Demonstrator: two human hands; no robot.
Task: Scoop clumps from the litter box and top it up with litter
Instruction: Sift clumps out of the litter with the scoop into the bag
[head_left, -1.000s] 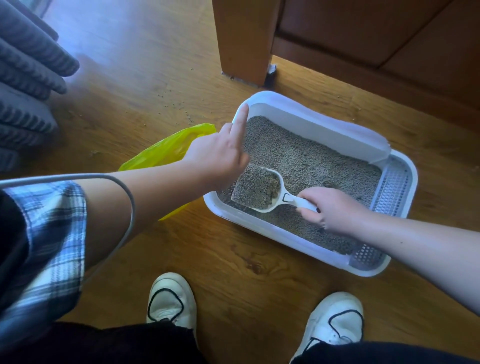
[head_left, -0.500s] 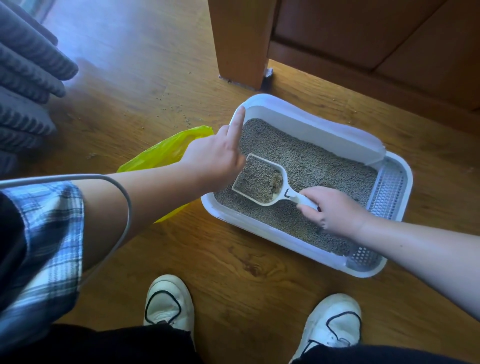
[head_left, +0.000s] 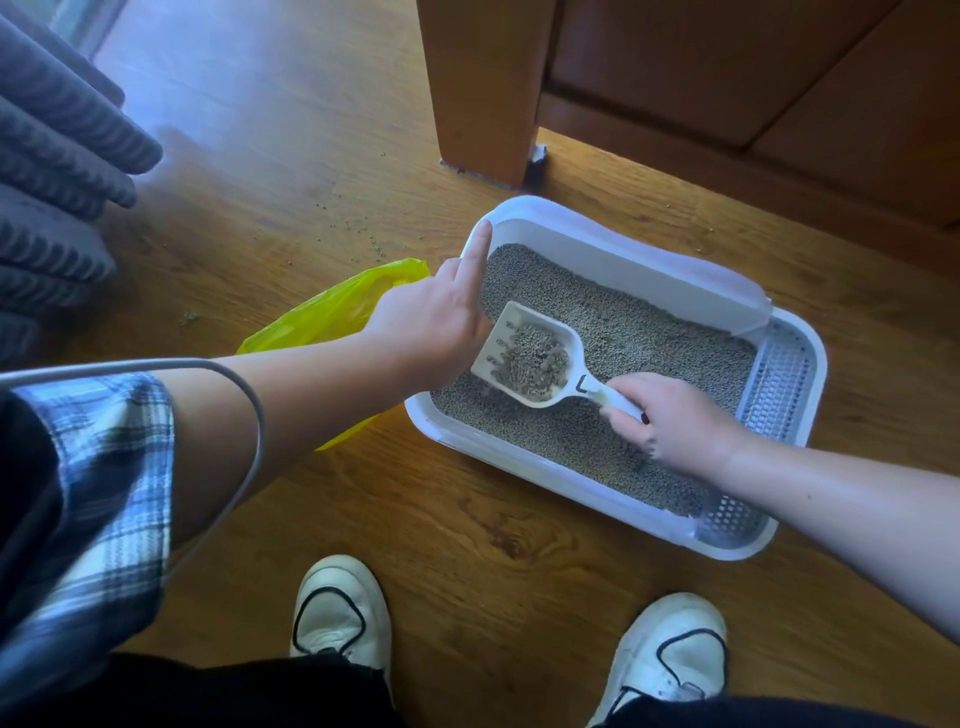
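A white litter box (head_left: 628, 254) filled with grey litter (head_left: 639, 332) sits on the wooden floor. My right hand (head_left: 670, 421) grips the handle of a white slotted scoop (head_left: 530, 358), held just above the litter at the box's left end. The scoop holds a partial load of grey granules and clumped bits, and bare slots show near its front. My left hand (head_left: 436, 322) holds the box's left rim, its index finger stretched along the rim toward the far corner. A yellow plastic bag (head_left: 332, 312) lies on the floor just left of the box, partly hidden by my left arm.
A wooden furniture leg (head_left: 483, 88) and cabinet stand right behind the box. Grey ribbed fabric (head_left: 52, 171) fills the far left. Loose granules are scattered on the floor (head_left: 358, 228). My two white shoes (head_left: 343, 613) are planted in front of the box. A grey cable (head_left: 244, 395) loops over my left arm.
The scoop went from heaped full to partly empty, with its slots now showing. It shifted slightly toward the far left of the box. My left hand stayed on the rim.
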